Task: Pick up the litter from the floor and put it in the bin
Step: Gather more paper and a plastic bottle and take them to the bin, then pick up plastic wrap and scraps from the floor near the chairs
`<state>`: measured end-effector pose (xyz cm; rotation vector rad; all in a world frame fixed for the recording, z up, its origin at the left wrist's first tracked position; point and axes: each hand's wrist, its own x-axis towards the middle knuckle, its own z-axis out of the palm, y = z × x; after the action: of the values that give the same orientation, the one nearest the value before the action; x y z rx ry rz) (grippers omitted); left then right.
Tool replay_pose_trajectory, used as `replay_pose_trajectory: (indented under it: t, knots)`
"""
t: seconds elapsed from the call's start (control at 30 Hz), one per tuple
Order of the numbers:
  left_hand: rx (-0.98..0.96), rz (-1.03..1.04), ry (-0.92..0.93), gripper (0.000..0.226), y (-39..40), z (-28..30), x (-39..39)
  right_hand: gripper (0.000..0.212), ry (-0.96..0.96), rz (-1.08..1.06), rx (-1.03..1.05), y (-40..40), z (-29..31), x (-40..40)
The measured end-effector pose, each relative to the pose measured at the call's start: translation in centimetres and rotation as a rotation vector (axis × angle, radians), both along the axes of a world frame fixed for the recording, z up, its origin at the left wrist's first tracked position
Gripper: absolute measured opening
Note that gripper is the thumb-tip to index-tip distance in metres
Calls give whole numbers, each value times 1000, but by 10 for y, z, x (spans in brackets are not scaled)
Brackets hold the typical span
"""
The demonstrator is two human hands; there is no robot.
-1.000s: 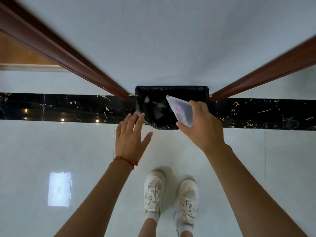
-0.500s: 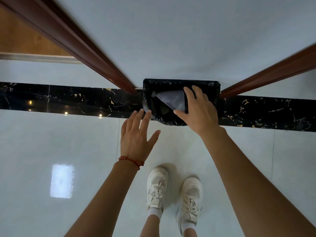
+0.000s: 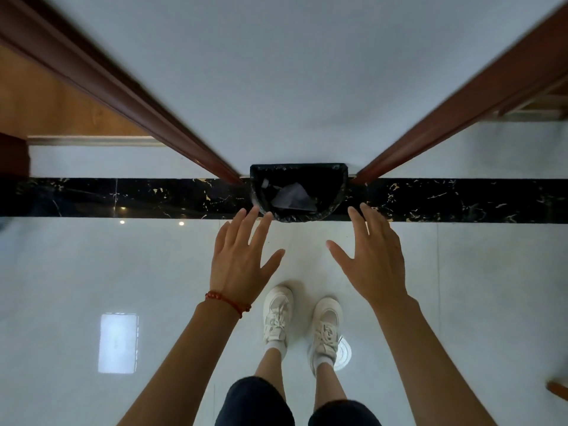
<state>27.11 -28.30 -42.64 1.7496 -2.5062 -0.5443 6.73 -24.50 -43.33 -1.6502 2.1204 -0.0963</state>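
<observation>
A black bin (image 3: 333, 192) lined with a black bag stands against the white wall, between two brown door frames. Inside it lies a pale, translucent wrapper (image 3: 292, 196) among darker scraps. My left hand (image 3: 241, 261) hovers just in front of the bin's left edge, fingers spread and empty; a red bead bracelet circles that wrist. To the right of the bin, my right hand (image 3: 373, 256) is held out flat with straight fingers and holds nothing.
My feet in white sneakers (image 3: 302, 321) stand on glossy white floor tiles (image 3: 92, 272). A black marble strip (image 3: 123, 196) runs along the wall base. Brown door frames (image 3: 132, 96) flank the bin on both sides. A brown object (image 3: 558, 388) shows at the right edge.
My right hand carried the pale wrapper over the bin, let it go inside, and drew back to the right, empty. My left hand stayed near the bin's left edge.
</observation>
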Motion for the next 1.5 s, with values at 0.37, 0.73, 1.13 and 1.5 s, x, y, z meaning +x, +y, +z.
replay_pose_trajectory:
  t: [0.37,0.73,1.13,1.5]
  knots:
    - [-21,-203,-29,61,36,148,-20,67,-10,-201,1,72,149,-15]
    - [-105,-577,-38,60,31,208,-37,64,29,-641,-55,153,215,-3]
    - [-141,-1070,-5,62,112,253,-89,63,66,-1155,-114,301,259,38]
    - [-139,-1389,67,60,298,278,-132,62,126,-1503,-134,509,282,86]
